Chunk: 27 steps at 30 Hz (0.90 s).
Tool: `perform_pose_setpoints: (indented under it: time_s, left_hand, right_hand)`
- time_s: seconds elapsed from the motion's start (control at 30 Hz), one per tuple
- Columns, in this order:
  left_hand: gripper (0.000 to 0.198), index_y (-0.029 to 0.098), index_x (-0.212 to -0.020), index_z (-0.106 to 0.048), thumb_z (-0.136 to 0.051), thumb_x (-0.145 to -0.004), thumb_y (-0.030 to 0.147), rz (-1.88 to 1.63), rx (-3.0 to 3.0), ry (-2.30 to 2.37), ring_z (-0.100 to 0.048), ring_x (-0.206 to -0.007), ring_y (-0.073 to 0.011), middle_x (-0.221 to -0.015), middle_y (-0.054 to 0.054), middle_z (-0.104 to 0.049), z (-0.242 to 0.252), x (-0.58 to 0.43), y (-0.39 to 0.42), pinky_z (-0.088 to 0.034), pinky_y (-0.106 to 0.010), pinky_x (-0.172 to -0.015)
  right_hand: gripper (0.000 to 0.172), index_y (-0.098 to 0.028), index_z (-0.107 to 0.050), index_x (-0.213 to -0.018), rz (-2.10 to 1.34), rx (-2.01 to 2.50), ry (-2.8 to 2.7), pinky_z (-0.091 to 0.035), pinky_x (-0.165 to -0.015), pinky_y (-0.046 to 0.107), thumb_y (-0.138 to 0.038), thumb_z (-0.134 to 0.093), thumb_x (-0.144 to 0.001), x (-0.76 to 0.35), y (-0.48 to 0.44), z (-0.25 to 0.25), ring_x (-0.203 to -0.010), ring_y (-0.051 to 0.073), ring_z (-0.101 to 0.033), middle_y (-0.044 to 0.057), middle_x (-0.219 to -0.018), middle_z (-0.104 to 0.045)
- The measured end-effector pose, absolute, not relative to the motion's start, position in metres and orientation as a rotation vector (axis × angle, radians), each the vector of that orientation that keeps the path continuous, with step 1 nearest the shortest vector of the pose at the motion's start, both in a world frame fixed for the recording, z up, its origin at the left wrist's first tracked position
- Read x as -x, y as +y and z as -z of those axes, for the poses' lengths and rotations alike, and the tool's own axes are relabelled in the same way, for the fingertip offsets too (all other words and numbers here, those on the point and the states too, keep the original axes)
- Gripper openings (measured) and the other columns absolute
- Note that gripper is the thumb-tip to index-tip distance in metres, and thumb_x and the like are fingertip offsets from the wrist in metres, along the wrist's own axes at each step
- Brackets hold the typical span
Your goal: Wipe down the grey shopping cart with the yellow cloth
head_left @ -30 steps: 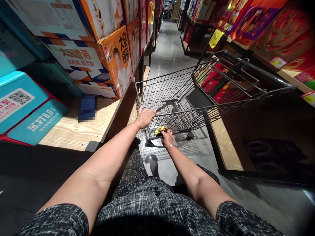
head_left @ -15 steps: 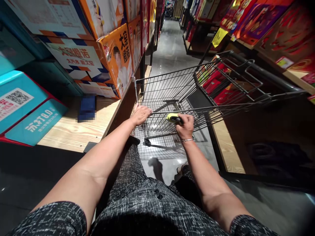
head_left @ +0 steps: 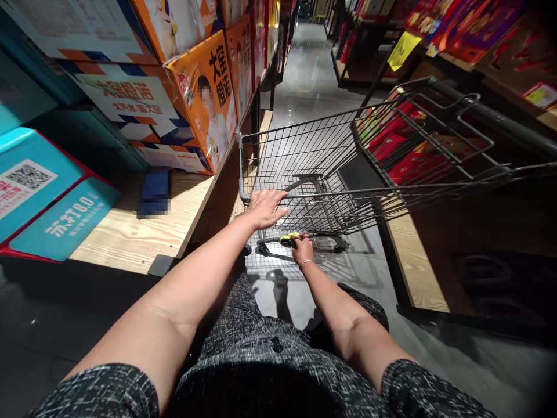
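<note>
A black wire shopping cart (head_left: 313, 157) stands in a shop aisle in front of me. My left hand (head_left: 264, 208) rests on the near rim of the cart's basket, fingers laid over the wire. My right hand (head_left: 302, 248) is low, by the cart's bottom frame, closed around a small yellow cloth (head_left: 288, 238) that presses against the lower bar. I lean over, with dark patterned clothing across the bottom of the view.
A wooden shelf (head_left: 143, 226) on the left carries orange cartons (head_left: 209, 98) and teal boxes (head_left: 47, 203). On the right is a shelf (head_left: 413, 249) with red gift boxes (head_left: 404, 157). The grey tiled aisle (head_left: 308, 75) runs ahead.
My right hand with the yellow cloth dropped from the basket's upper rim back down to the lower frame. My left hand shifted slightly along the rim.
</note>
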<state>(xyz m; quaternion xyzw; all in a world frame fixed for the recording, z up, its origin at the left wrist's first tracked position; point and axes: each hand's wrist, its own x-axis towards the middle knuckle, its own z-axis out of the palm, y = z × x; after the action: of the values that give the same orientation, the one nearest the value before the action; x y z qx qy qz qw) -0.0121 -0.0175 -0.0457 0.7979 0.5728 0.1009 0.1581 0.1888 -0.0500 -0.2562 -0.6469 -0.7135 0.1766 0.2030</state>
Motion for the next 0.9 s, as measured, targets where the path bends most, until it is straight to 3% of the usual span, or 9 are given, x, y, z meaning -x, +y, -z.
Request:
perform_pose_setpoints:
  time_s: [0.2, 0.33, 0.53, 0.77, 0.9]
  left_hand:
    - [0.05, 0.028, -0.146, -0.051, -0.043, -0.099, 0.044, -0.31, -2.237, 1.623, -0.048, -0.129, -0.0296, -0.138, -0.006, -0.062, 0.045, 0.024, -0.01, -0.029, -0.047, -0.11]
    - [0.048, 0.03, -0.143, -0.053, -0.043, -0.098, 0.042, -0.307, -2.202, 1.638, -0.046, -0.132, -0.0293, -0.14, -0.005, -0.061, 0.044, 0.032, -0.005, -0.028, -0.048, -0.112]
    - [0.05, 0.03, -0.143, -0.055, -0.047, -0.093, 0.038, -0.302, -2.188, 1.64, -0.045, -0.134, -0.0304, -0.143, -0.004, -0.06, 0.045, 0.039, 0.0, -0.027, -0.05, -0.114]
    - [0.055, 0.033, -0.142, -0.055, -0.055, -0.087, 0.037, -0.319, -2.235, 1.648, -0.046, -0.132, -0.0319, -0.141, -0.004, -0.061, 0.048, 0.036, 0.0, -0.029, -0.05, -0.113]
    - [0.058, 0.031, -0.142, -0.055, -0.057, -0.085, 0.035, -0.297, -2.243, 1.671, -0.048, -0.13, -0.0323, -0.139, -0.006, -0.062, 0.049, 0.04, 0.001, -0.03, -0.05, -0.112]
  right_hand:
    - [0.043, -0.019, -0.075, -0.111, -0.422, 1.756, -1.89, -0.049, -0.099, 0.043, -0.01, -0.059, -0.073, -0.194, -0.025, 0.236, -0.108, 0.028, -0.053, 0.013, -0.115, -0.054]
    - [0.038, -0.021, -0.072, -0.109, -0.219, 1.529, -1.775, -0.052, -0.097, 0.042, -0.015, -0.06, -0.073, -0.22, -0.005, 0.177, -0.105, 0.026, -0.055, 0.009, -0.108, -0.051]
    - [0.044, -0.024, -0.068, -0.123, 0.201, 1.436, -1.616, -0.05, -0.097, 0.045, -0.02, -0.062, -0.08, -0.259, 0.017, 0.09, -0.11, 0.026, -0.051, 0.01, -0.118, -0.042]
    - [0.052, -0.028, -0.071, -0.123, 0.17, 1.374, -1.842, -0.051, -0.093, 0.045, -0.007, -0.057, -0.077, -0.184, 0.003, 0.087, -0.115, 0.03, -0.046, 0.011, -0.135, -0.044]
    - [0.055, -0.032, -0.07, -0.127, 0.153, 1.306, -2.072, -0.051, -0.085, 0.042, -0.006, -0.055, -0.08, -0.164, 0.004, 0.077, -0.104, 0.027, -0.045, 0.006, -0.142, -0.052]
